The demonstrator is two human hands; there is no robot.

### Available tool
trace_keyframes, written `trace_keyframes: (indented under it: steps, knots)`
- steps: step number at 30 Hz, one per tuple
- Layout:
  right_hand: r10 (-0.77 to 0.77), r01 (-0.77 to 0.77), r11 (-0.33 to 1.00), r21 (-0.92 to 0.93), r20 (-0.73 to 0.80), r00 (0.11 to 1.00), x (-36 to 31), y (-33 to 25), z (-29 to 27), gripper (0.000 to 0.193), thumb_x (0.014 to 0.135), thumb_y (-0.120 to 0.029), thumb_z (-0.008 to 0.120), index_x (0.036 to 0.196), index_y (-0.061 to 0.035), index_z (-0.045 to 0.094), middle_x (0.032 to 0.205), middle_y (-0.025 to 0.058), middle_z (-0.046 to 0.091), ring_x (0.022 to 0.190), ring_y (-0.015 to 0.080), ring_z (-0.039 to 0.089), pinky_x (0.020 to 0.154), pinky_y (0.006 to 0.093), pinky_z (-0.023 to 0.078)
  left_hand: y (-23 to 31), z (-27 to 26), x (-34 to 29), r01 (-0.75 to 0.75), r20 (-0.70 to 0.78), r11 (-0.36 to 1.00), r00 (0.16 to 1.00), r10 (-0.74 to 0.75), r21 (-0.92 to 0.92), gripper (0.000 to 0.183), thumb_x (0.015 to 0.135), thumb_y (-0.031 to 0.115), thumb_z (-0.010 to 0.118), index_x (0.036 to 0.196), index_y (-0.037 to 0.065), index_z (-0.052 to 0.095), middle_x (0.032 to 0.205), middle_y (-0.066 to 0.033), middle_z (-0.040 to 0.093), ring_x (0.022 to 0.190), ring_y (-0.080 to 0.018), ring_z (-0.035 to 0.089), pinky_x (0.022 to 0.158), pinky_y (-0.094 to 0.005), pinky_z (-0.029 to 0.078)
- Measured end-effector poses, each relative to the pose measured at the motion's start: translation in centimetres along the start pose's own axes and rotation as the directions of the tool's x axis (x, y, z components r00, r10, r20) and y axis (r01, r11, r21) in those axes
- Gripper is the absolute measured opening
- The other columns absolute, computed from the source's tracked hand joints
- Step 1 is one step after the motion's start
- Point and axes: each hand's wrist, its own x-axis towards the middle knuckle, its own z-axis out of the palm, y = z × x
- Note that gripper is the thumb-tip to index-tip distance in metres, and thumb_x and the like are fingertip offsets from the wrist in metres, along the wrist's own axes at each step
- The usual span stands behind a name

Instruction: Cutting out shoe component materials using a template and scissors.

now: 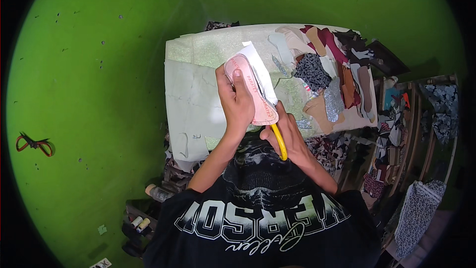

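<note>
My left hand grips a pink, sole-shaped insole board over the table, thumb on top and fingers beneath. A white sheet lies against the board and sticks out past its right and far edges. My right hand is closed around scissors with a yellow handle just below the board's near end. A dark blade shows between the board's right edge and the white sheet. The rest of the scissors is hidden by the board and my fingers.
Shoe-shaped cut pieces in beige, maroon and brown cover the right side of the pale table. A dark grey knitted bundle lies among them. Wooden shelves with scraps stand at right. Red-handled scissors hang on the green wall.
</note>
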Motion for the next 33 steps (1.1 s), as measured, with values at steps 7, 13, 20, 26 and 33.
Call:
trace_keyframes:
  steps: [7,13,20,26,33]
  knots:
    - [-0.133,0.124,0.988,-0.090,-0.107,0.985,0.5,0.9,0.5,0.080,0.076,-0.034,0.079,0.125,0.0104,0.034,0.078,0.0236,0.062,0.068,0.0410,0.062,0.067,0.0450,0.049,0.6,0.1,-0.7,0.142,0.093,0.987,0.986,-0.135,-0.069,0.022,0.104,0.014,0.043,0.118,-0.002,0.048,0.096,-0.0084,0.059,0.083,-0.0103,0.053,0.076,-0.0260,0.045]
    - [0.090,-0.089,0.996,-0.024,0.061,0.994,0.7,0.4,-0.2,0.103,0.066,-0.055,0.083,0.116,0.0182,0.031,0.086,0.0310,0.061,0.079,0.0499,0.063,0.066,0.0483,0.051,1.2,0.1,-0.5,0.160,0.110,0.984,0.982,-0.151,-0.081,0.021,0.104,0.013,0.042,0.118,-0.001,0.047,0.096,-0.0074,0.060,0.084,-0.0093,0.054,0.076,-0.0255,0.046]
    - [0.032,-0.037,0.994,0.107,0.052,0.998,0.9,0.1,-0.7,0.093,0.068,-0.046,0.085,0.117,0.0097,0.028,0.074,0.0173,0.055,0.066,0.0328,0.062,0.059,0.0401,0.050,1.4,-0.1,-0.7,0.375,0.267,0.895,0.912,-0.311,-0.243,0.021,0.104,0.018,0.045,0.121,0.005,0.046,0.093,-0.0049,0.062,0.076,-0.0064,0.056,0.065,-0.0231,0.048]
    - [0.135,-0.143,0.974,0.177,0.060,0.989,0.6,0.9,-0.4,0.081,0.075,-0.046,0.079,0.112,0.0068,0.030,0.068,0.0161,0.051,0.061,0.0332,0.060,0.055,0.0400,0.046,3.0,0.2,-0.8,0.540,0.292,0.806,0.833,-0.470,-0.242,0.022,0.103,0.021,0.048,0.123,0.011,0.050,0.093,-0.0013,0.062,0.072,-0.0051,0.054,0.062,-0.0207,0.045]
    - [0.029,-0.023,0.993,0.115,-0.052,0.998,1.0,-0.1,-2.2,0.100,0.072,-0.073,0.058,0.129,0.0039,0.033,0.069,0.0130,0.050,0.059,0.0306,0.054,0.055,0.0388,0.043,2.1,-0.4,-0.7,0.587,0.406,0.791,0.773,-0.487,-0.170,0.030,0.101,0.025,0.054,0.129,0.014,0.052,0.094,0.0011,0.063,0.070,-0.0041,0.052,0.062,-0.0195,0.043]
